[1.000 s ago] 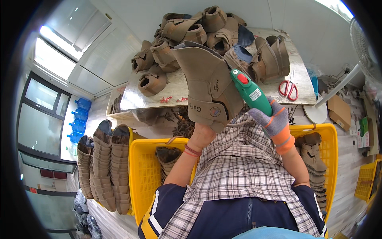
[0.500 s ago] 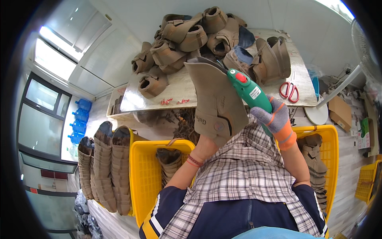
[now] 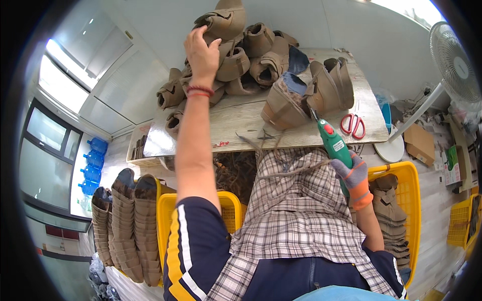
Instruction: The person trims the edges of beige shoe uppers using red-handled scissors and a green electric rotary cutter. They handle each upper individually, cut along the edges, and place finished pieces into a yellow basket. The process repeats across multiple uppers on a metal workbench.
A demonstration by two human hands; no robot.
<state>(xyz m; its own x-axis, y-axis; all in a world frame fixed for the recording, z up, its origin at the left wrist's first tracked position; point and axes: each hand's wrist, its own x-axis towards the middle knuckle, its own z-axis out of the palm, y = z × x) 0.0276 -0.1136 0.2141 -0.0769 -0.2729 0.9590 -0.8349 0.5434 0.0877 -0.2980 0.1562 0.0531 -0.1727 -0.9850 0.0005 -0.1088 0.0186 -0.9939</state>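
My bare left hand (image 3: 202,56) is stretched far out to the top of the pile. Its fingers and thumb are at the lower edge of a brown shoe upper (image 3: 228,22), which stands tilted above the others. My right hand (image 3: 351,175), in a grey and orange glove, is wrapped round a green handheld power cutter (image 3: 335,145) with a red button. The cutter's narrow tip points up toward brown uppers (image 3: 322,90) standing at the table's right. Thin grey-brown scrap strips (image 3: 293,171) lie across the plaid apron (image 3: 296,220) on my lap.
Red-handled scissors (image 3: 353,125) lie on the worn table (image 3: 233,118). A yellow basket (image 3: 231,203) stands left and another (image 3: 411,220), holding stacked uppers (image 3: 391,220), right. More uppers (image 3: 128,226) are stacked far left. A white fan (image 3: 454,65) stands at right.
My left hand has left the upper it held by the cutter and reached up to the pile. The cutter has moved down slightly and now touches no upper. Scrap strips now show on my lap.
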